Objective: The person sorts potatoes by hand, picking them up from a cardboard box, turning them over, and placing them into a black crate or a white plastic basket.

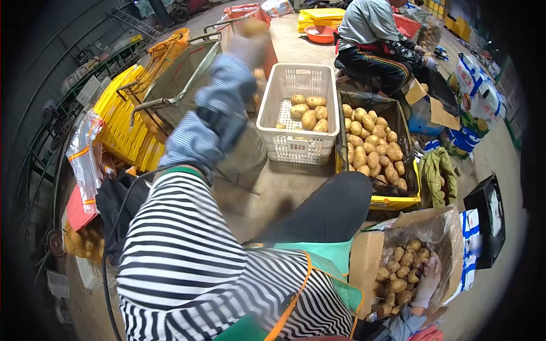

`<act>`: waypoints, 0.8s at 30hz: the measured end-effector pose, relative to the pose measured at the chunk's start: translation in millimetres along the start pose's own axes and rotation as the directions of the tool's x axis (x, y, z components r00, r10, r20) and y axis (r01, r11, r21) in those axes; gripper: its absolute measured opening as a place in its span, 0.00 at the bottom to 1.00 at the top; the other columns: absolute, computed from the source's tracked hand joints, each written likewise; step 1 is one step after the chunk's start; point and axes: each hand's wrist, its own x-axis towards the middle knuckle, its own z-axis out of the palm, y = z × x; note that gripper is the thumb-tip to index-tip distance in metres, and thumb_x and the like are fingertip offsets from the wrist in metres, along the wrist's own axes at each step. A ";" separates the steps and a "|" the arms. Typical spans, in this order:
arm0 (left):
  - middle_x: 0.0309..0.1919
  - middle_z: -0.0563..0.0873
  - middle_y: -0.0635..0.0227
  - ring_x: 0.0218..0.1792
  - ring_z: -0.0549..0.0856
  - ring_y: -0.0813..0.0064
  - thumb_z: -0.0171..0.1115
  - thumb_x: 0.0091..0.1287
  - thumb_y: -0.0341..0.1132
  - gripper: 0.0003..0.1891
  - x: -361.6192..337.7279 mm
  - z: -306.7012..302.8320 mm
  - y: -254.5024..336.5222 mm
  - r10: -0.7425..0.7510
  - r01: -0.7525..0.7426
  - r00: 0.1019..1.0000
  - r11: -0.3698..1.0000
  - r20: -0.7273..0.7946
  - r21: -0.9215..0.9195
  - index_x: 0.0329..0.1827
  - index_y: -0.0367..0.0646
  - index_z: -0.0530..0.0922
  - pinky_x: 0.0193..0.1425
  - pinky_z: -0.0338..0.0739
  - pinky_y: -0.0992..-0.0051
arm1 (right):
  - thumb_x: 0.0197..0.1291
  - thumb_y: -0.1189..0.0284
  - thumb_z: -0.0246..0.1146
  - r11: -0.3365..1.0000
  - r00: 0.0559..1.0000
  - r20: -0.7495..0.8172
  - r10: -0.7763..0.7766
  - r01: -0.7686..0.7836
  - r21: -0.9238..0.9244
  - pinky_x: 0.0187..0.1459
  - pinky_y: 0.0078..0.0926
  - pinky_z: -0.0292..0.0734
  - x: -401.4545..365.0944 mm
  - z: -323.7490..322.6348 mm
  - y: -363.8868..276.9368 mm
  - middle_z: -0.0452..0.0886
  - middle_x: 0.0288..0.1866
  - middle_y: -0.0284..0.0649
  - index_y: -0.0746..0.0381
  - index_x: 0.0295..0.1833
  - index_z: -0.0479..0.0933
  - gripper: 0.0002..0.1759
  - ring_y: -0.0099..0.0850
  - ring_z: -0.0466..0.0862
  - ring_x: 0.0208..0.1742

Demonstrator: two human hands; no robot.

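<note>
Smeared by motion, my left hand (248, 50) is raised at the top centre, beyond the sleeve, with a brownish potato-like thing (252, 27) at its fingers. At the lower right my right hand (427, 281) lies on potatoes (401, 270) inside an open cardboard box (367, 256) lined with clear plastic; its fingers are bent over them, and what they hold is unclear. A white crate (297, 149) in front of me holds several potatoes (309, 119). Beside it stands a black-lined yellow crate (396, 203) full of potatoes (372, 145).
Another person (372, 34) sits at the top right by a blue box (424, 116) with cardboard flaps. Yellow stacked crates (122, 116) and a metal-framed bag (179, 79) stand to the left. A red basin (320, 35) is farther back, and a green cloth (438, 176) lies right.
</note>
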 end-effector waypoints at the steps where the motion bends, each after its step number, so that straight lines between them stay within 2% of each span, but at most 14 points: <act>1: 0.42 0.86 0.63 0.42 0.86 0.74 0.70 0.61 0.35 0.23 22.9 -41.7 2.2 0.148 -0.128 0.981 0.980 -0.126 0.151 0.58 0.38 0.74 0.46 0.82 0.74 | 0.74 0.54 0.53 1.000 1.000 -0.002 0.003 -0.003 0.000 0.39 0.19 0.76 -0.4 3.6 -5.3 0.81 0.46 0.37 0.61 0.66 0.72 0.26 0.22 0.79 0.37; 2: 0.44 0.86 0.62 0.44 0.86 0.74 0.70 0.61 0.35 0.26 30.3 -73.6 18.6 0.302 -0.227 0.927 0.923 -0.221 0.310 0.61 0.38 0.72 0.48 0.82 0.74 | 0.73 0.54 0.55 0.999 0.999 0.005 -0.051 0.050 0.019 0.39 0.19 0.75 -3.8 8.0 -13.0 0.80 0.45 0.36 0.62 0.66 0.71 0.26 0.22 0.78 0.37; 4: 0.54 0.84 0.48 0.54 0.86 0.65 0.69 0.61 0.43 0.34 3.0 -97.6 70.7 0.029 0.175 0.970 0.607 -0.241 0.775 0.67 0.36 0.70 0.56 0.80 0.68 | 0.73 0.54 0.56 0.996 0.998 0.000 -0.059 0.058 0.073 0.41 0.20 0.73 -8.8 8.2 -18.6 0.79 0.45 0.36 0.64 0.66 0.71 0.27 0.23 0.77 0.37; 5: 0.54 0.84 0.48 0.54 0.86 0.65 0.69 0.61 0.43 0.34 -10.0 -93.3 74.7 0.017 0.158 0.977 0.616 -0.213 0.772 0.67 0.36 0.70 0.56 0.80 0.68 | 0.73 0.54 0.55 0.991 0.994 0.037 -0.102 0.098 0.095 0.41 0.20 0.73 -3.0 2.3 -7.4 0.78 0.45 0.36 0.64 0.66 0.72 0.27 0.23 0.77 0.38; 7: 0.57 0.83 0.47 0.54 0.85 0.64 0.68 0.61 0.47 0.37 -31.0 -53.5 74.7 0.262 -0.158 0.962 0.314 0.074 0.936 0.70 0.36 0.69 0.58 0.78 0.68 | 0.72 0.56 0.56 0.983 0.980 0.084 -0.182 0.179 0.047 0.37 0.18 0.72 -10.1 4.8 -22.6 0.79 0.40 0.34 0.64 0.63 0.74 0.25 0.21 0.77 0.37; 8: 0.58 0.83 0.49 0.54 0.85 0.65 0.68 0.62 0.47 0.37 -32.3 -24.6 56.4 0.313 -0.275 0.946 0.622 0.089 0.733 0.70 0.36 0.69 0.57 0.78 0.69 | 0.72 0.58 0.57 0.830 0.862 0.003 -0.507 0.489 -0.266 0.35 0.16 0.70 5.0 5.2 14.3 0.78 0.38 0.31 0.63 0.60 0.76 0.22 0.18 0.75 0.35; 9: 0.58 0.83 0.51 0.54 0.84 0.66 0.69 0.63 0.46 0.36 -44.0 20.4 41.3 0.331 -0.341 0.939 0.848 0.098 0.405 0.70 0.35 0.69 0.56 0.78 0.71 | 0.71 0.59 0.59 0.986 0.999 -0.012 -0.051 0.052 0.157 0.34 0.15 0.70 -17.6 13.0 -32.6 0.78 0.37 0.28 0.61 0.59 0.77 0.20 0.16 0.74 0.34; 11: 0.52 0.84 0.50 0.53 0.84 0.64 0.69 0.63 0.45 0.33 -133.7 108.0 59.4 0.275 -0.226 0.924 0.954 0.268 -0.199 0.67 0.34 0.72 0.55 0.80 0.71 | 0.69 0.59 0.61 0.996 0.999 -0.044 0.016 -0.013 0.087 0.33 0.14 0.68 -25.2 3.9 -35.9 0.76 0.35 0.26 0.60 0.57 0.77 0.18 0.15 0.72 0.33; 12: 0.51 0.85 0.54 0.50 0.83 0.71 0.70 0.63 0.41 0.31 -171.6 141.7 73.6 0.202 -0.116 0.865 0.971 0.459 -0.209 0.66 0.34 0.73 0.52 0.80 0.76 | 0.69 0.59 0.61 0.989 0.991 -0.087 -0.101 0.109 0.099 0.33 0.15 0.67 -28.6 0.6 -35.4 0.75 0.33 0.25 0.59 0.56 0.78 0.18 0.15 0.71 0.31; 16: 0.53 0.85 0.53 0.52 0.84 0.69 0.67 0.65 0.37 0.25 -335.4 255.7 124.4 0.325 0.169 0.528 0.865 0.785 -0.472 0.61 0.31 0.76 0.57 0.77 0.74 | 0.69 0.56 0.61 1.000 0.953 -0.303 -0.009 0.003 -0.021 0.36 0.19 0.73 -22.7 -39.9 -15.5 0.82 0.38 0.33 0.63 0.56 0.78 0.22 0.19 0.78 0.35; 19: 0.50 0.86 0.60 0.52 0.83 0.74 0.65 0.67 0.33 0.22 -424.0 294.9 151.0 0.401 0.268 0.209 0.854 0.892 -0.446 0.62 0.32 0.76 0.59 0.76 0.74 | 0.69 0.55 0.60 0.992 0.885 -0.453 0.109 -0.069 0.105 0.39 0.21 0.77 -21.0 -65.5 0.4 0.83 0.41 0.37 0.67 0.56 0.78 0.25 0.23 0.82 0.38; 21: 0.44 0.87 0.62 0.44 0.84 0.77 0.64 0.67 0.30 0.20 -472.3 327.1 136.0 0.445 0.359 0.145 0.808 0.883 -0.467 0.61 0.32 0.76 0.51 0.79 0.76 | 0.69 0.55 0.60 0.986 0.808 -0.566 0.163 -0.150 0.070 0.40 0.22 0.78 -21.5 -71.7 -0.3 0.83 0.41 0.38 0.68 0.56 0.77 0.25 0.25 0.83 0.38; 22: 0.41 0.87 0.66 0.38 0.84 0.82 0.64 0.67 0.29 0.17 -480.5 336.4 130.8 0.343 0.216 0.039 0.914 0.939 -0.343 0.58 0.33 0.78 0.45 0.79 0.80 | 0.68 0.55 0.61 0.984 0.798 -0.576 0.176 -0.159 0.080 0.42 0.23 0.79 -19.8 -72.6 7.6 0.83 0.42 0.39 0.68 0.55 0.78 0.26 0.26 0.83 0.38; 24: 0.42 0.88 0.63 0.38 0.84 0.80 0.65 0.66 0.31 0.18 -493.2 354.6 125.1 0.256 0.339 -0.042 0.913 0.966 -0.228 0.57 0.32 0.79 0.45 0.79 0.80 | 0.67 0.54 0.61 0.973 0.816 -0.535 0.218 -0.223 0.055 0.41 0.24 0.78 -7.6 -69.8 24.7 0.83 0.41 0.39 0.68 0.54 0.79 0.26 0.26 0.82 0.37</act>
